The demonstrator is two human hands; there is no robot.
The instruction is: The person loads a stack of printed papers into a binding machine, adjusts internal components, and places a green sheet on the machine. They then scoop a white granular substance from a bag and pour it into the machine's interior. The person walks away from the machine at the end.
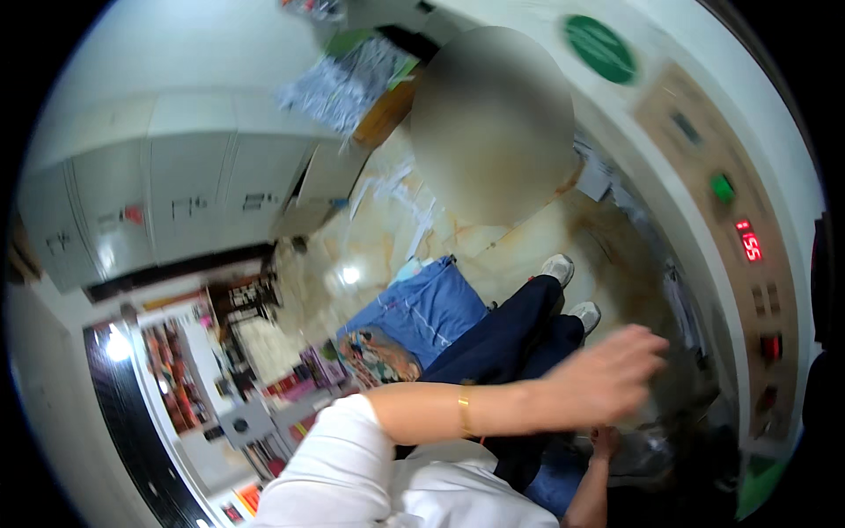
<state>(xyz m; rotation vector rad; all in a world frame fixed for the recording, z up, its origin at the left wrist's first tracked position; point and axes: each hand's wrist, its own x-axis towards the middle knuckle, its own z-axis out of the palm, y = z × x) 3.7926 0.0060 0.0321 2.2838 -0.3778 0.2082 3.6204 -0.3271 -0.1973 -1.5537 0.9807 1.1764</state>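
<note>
My left hand (609, 377) reaches across my lap toward the right, its arm in a white sleeve with a gold bracelet (465, 410) at the wrist. Motion smears its fingers; they look bent, but I cannot make out anything in them. Lower down, my right hand (604, 442) is partly hidden below the left forearm. Its fingers look curled, and what they hold, if anything, does not show. Closest to the left hand on the right is a white machine with a beige control panel (744, 290), carrying a green button (723, 187) and a red lit display (748, 241).
A blue bag (427, 304) and a patterned bundle (378, 355) lie on the marble floor beside my legs. Paper strips (422, 227) are scattered farther off. Grey cabinets (185, 194) line the left. Patterned cloth (348, 88) lies at the back. A blurred oval hides part of the far middle.
</note>
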